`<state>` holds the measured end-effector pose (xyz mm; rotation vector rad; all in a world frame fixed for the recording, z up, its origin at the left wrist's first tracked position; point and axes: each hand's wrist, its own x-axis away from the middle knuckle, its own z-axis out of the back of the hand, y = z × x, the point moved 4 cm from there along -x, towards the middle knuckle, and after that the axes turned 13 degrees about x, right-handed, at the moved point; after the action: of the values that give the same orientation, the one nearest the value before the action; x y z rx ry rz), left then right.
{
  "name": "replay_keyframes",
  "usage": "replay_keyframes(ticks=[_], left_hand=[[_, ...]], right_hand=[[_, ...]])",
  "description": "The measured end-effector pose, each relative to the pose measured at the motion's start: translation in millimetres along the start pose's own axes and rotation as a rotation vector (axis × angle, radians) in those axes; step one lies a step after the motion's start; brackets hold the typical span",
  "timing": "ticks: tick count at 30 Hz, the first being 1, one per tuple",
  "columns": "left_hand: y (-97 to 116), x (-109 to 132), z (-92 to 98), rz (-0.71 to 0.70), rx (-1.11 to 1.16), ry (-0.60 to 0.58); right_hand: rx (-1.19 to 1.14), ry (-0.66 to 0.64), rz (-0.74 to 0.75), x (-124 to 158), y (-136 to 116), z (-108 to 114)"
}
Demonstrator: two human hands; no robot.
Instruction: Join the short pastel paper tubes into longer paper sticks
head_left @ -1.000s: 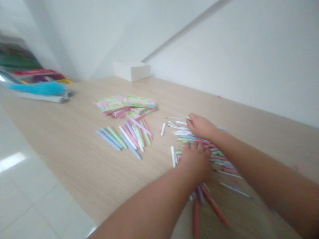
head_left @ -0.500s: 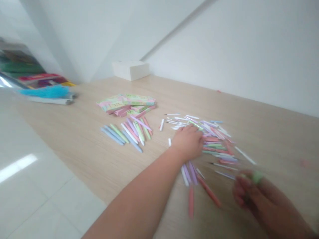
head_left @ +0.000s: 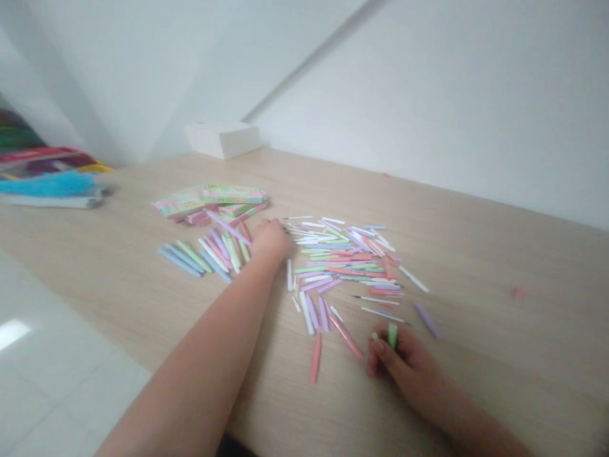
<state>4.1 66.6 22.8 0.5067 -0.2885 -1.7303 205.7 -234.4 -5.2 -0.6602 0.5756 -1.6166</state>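
Observation:
My left hand (head_left: 270, 241) reaches far forward and rests, fingers curled, between a row of assembled pastel pens (head_left: 204, 254) and a loose pile of pen parts (head_left: 342, 260); what it holds is hidden. My right hand (head_left: 399, 362) lies near the table's front, closed round a green pen piece (head_left: 392, 333) that sticks up between its fingers. Pink and purple barrels (head_left: 328, 324) lie just left of that hand.
Flat green-and-pink packs (head_left: 209, 202) are stacked behind the pen row. A white box (head_left: 223, 138) sits by the wall. Colourful items (head_left: 47, 174) lie at the far left. The wooden table (head_left: 499, 254) ends at a white floor on the left.
My right hand has pulled back from the pile to the near edge with a green piece. My left hand has moved left toward the row of pens.

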Motion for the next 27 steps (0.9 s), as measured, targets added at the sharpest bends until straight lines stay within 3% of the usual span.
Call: replay_keyframes(ticks=[8,12,19,24,27], left_hand=[[-13.6,-27.1,6.1,0.0,-0.147,-0.157],[-17.1,-29.2,8.5,-0.038,-0.192,-0.188],[-7.6,-18.2,16.4,-0.077,-0.26,-0.142],[8.2,-7.2,20.1,-0.119,-0.252,-0.068],[16.6,1.2,17.2,-0.138,-0.237,-0.052]], right_hand=[[-0.092,-0.051,0.049,-2.4,-7.8,0.0],[-0.112,-0.046,0.071,-2.9,-11.2,0.5],[-0.156,-0.029,0.11,-4.9,-7.3,-1.8],[-0.01,0.133,0.198,-6.8,-7.5,5.8],[0.049,0.155,0.131,-7.0,-8.4,7.6]])
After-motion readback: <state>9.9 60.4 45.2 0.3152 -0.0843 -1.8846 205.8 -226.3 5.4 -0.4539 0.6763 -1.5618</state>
